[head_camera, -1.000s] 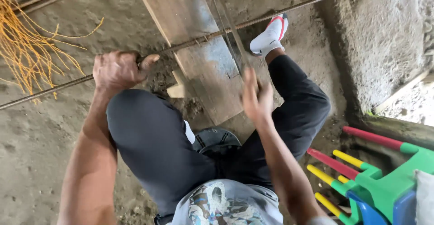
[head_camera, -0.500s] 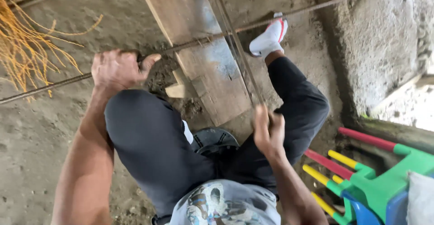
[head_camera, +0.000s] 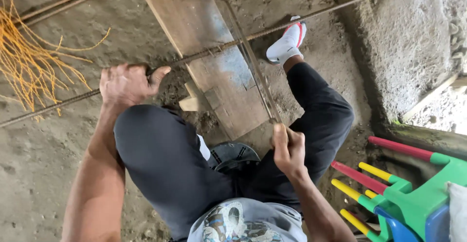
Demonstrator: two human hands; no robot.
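My left hand (head_camera: 125, 83) is closed around a long ribbed steel bar (head_camera: 301, 17) that runs across a wooden plank (head_camera: 204, 38) lying on the dirt floor. My right hand (head_camera: 288, 147) grips the near end of a hacksaw (head_camera: 253, 64), whose thin blade stretches away from me and crosses the bar on top of the plank. I sit low with both knees bent in dark trousers. A white sock with a red stripe (head_camera: 287, 45) shows on my right foot beside the plank.
A bundle of orange wire strands (head_camera: 29, 62) lies at the left. Two more bars (head_camera: 63, 4) rest at the top left. A small wood offcut (head_camera: 190, 102) sits by the plank. Colourful plastic chairs (head_camera: 413, 193) stand at the lower right, near a concrete wall (head_camera: 404, 43).
My right hand has pulled back toward my body, drawing the saw along with it. My left hand has stayed clamped on the bar.
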